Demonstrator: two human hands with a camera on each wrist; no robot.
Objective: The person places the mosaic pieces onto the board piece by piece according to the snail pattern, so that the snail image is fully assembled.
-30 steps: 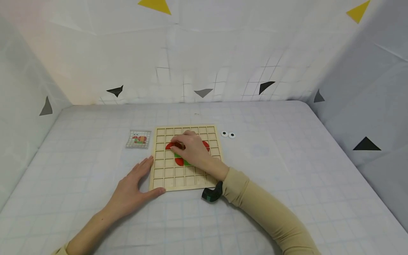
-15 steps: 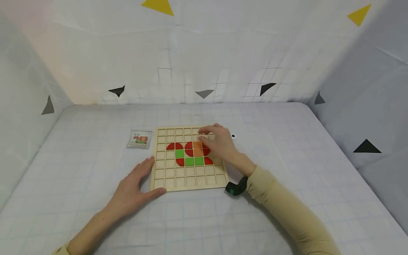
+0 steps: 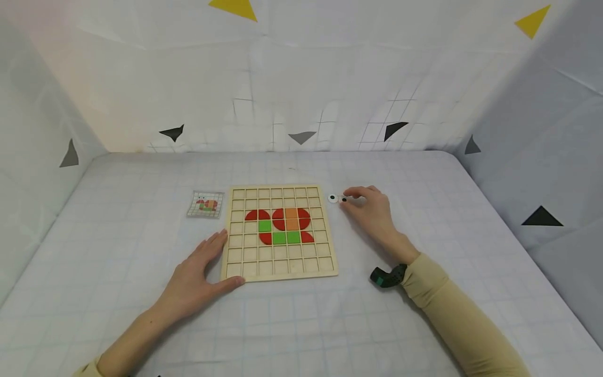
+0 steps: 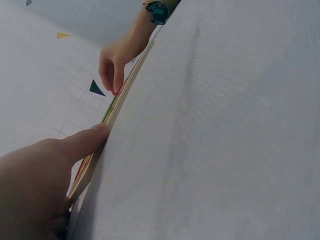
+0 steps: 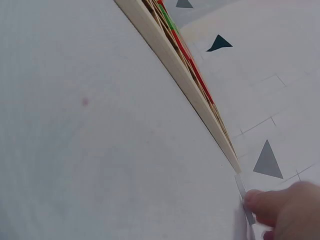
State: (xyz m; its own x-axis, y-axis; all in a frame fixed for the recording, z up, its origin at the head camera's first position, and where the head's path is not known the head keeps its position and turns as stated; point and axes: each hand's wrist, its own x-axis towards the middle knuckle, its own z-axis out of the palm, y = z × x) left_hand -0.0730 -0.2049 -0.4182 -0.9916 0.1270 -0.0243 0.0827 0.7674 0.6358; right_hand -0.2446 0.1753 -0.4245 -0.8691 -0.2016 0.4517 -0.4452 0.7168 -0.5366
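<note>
A square wooden grid board (image 3: 280, 253) lies on the table, with red, green and orange flat tiles (image 3: 279, 238) set in its cells. My left hand (image 3: 193, 283) rests at the board's near left corner, fingers along the left edge, thumb (image 4: 87, 141) on the front edge. Right of the board, my right hand (image 3: 374, 214) pinches a small white disc with a black dot (image 3: 344, 199) between thumb and fingers. A matching dotted disc (image 3: 333, 198) lies just left of it. In the right wrist view the thumb (image 5: 267, 205) touches a disc's thin edge.
A small picture card (image 3: 205, 204) with a gridded red, green and orange figure lies left of the board. White sheets (image 3: 301, 68) with coloured triangles stand around the table's back and sides. A black device (image 3: 388, 276) sits on the right wrist.
My right hand has moved right, from over the tiles, across the board to the dotted discs, and now pinches one. The tiles are uncovered. My left hand has stayed at the corner.
</note>
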